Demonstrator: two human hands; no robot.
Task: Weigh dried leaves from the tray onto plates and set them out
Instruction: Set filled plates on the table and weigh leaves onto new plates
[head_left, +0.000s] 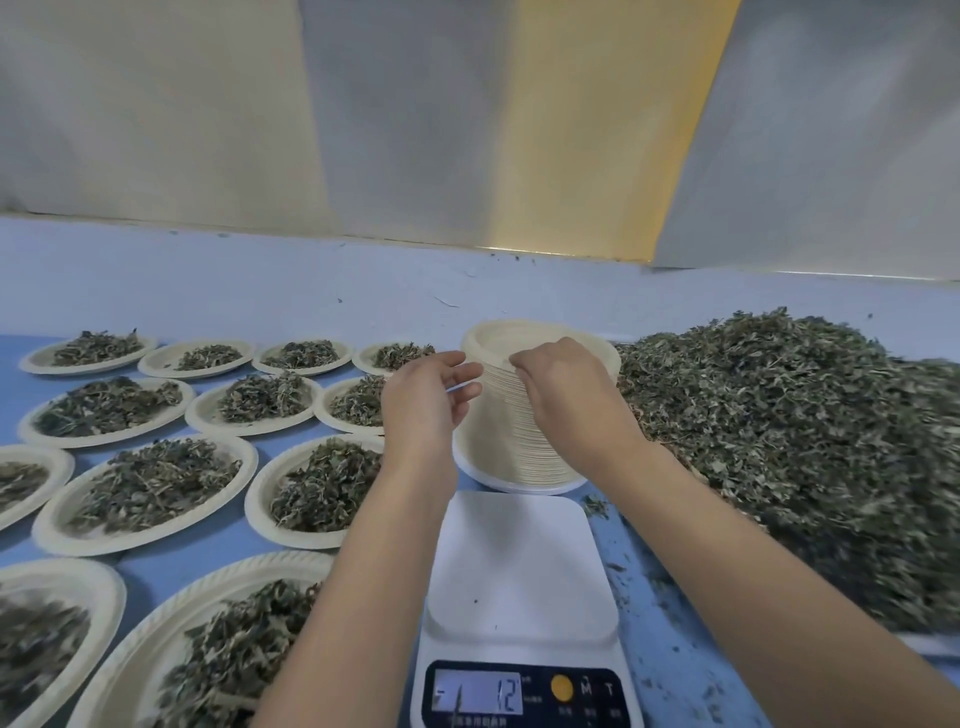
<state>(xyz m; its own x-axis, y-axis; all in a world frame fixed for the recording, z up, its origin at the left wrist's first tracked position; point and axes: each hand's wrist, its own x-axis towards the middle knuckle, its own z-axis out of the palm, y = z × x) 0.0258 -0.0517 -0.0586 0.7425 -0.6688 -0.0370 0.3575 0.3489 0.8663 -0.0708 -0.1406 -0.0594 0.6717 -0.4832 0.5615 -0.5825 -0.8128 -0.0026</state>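
The right hand (561, 389) pinches the plate stack (506, 431) at its top rim with curled fingers while the left hand (423, 400) sits beside it, fingers loosely spread, so nested plates might lift together.

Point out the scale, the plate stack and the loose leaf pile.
scale (519, 561), head view, bare white platform.
plate stack (498, 447), head view, ribbed side.
loose leaf pile (805, 441), head view, heap's middle.

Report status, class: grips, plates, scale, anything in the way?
Both at stack: right grip pinches top rim, left grip open alongside. No plate on scale yet. Nothing in the way.
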